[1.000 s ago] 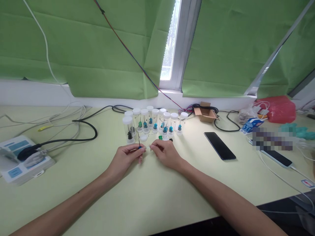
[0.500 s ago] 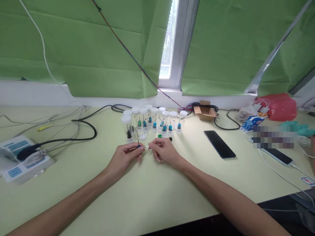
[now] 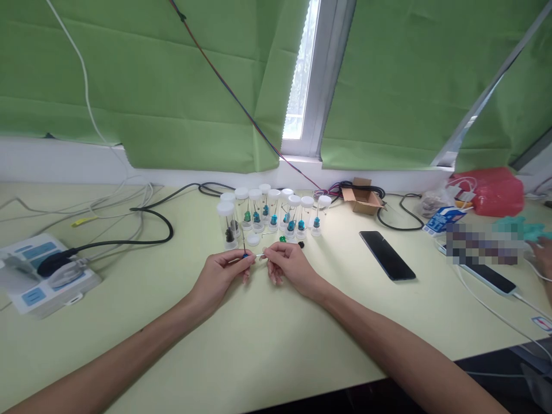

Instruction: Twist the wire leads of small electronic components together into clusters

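My left hand (image 3: 224, 275) pinches a small blue part (image 3: 245, 255) with a thin dark rod (image 3: 243, 238) standing up from it. Between thumb and fingers of my right hand (image 3: 290, 265) is a thin silvery metal rod (image 3: 259, 255), its far end meeting the blue part. Just beyond my hands lie a loose white cap (image 3: 253, 238), a small green part (image 3: 283, 238) and a small black part (image 3: 301, 245). Behind them stand several clear tubes with white caps (image 3: 227, 227), holding blue, green or black parts on thin rods.
A power strip box (image 3: 32, 299) with a black plug sits left, its cables running back. To the right lie a black phone (image 3: 386, 256), an open carton (image 3: 363, 201), a second phone (image 3: 487, 275) on a cable and a red bag (image 3: 495, 192). Another person's hand (image 3: 542, 253) shows at the right edge.
The view has shifted slightly, so the scene sits a little further right. Both my hands keep their pinch on the same parts. More of the other person's hand shows at the right.
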The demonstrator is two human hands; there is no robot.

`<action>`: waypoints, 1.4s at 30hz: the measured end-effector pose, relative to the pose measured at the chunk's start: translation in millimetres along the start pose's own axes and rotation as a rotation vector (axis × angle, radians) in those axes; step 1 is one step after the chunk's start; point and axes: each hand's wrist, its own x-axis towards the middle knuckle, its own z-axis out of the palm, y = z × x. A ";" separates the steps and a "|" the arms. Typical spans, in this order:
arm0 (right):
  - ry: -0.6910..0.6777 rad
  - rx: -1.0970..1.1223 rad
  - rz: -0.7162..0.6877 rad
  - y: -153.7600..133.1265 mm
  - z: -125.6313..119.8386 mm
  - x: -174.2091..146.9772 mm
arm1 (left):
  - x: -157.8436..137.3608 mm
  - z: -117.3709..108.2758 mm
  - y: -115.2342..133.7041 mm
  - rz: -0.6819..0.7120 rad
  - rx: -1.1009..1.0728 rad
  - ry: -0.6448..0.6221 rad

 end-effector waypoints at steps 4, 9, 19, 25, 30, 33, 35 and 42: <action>0.011 -0.024 -0.032 1.6 -1.7 1.8 | -0.1 0.7 -0.2 -0.001 0.006 0.025; 0.038 -0.271 -0.179 1.8 -6.4 -0.5 | 0.5 -0.2 -2.4 0.002 -0.015 0.036; 0.080 -0.619 -0.490 5.0 -11.0 -1.5 | 0.7 -0.3 -0.4 -0.024 -0.029 0.009; 0.095 -0.605 -0.475 4.9 -11.7 -1.1 | -0.6 -1.4 -1.6 0.009 0.056 0.000; 0.094 -0.583 -0.422 2.5 -11.0 -1.6 | -0.8 -1.6 -1.4 0.030 0.113 -0.006; 0.080 -0.530 -0.373 1.0 -9.2 -3.0 | -0.7 -1.6 -1.4 0.042 0.140 -0.009; 0.069 -0.481 -0.329 0.6 -8.0 -3.8 | -1.2 -1.3 -0.9 0.052 0.150 -0.010; 0.023 -0.324 -0.203 1.0 -6.2 -2.5 | -4.1 0.4 2.2 0.085 0.195 -0.024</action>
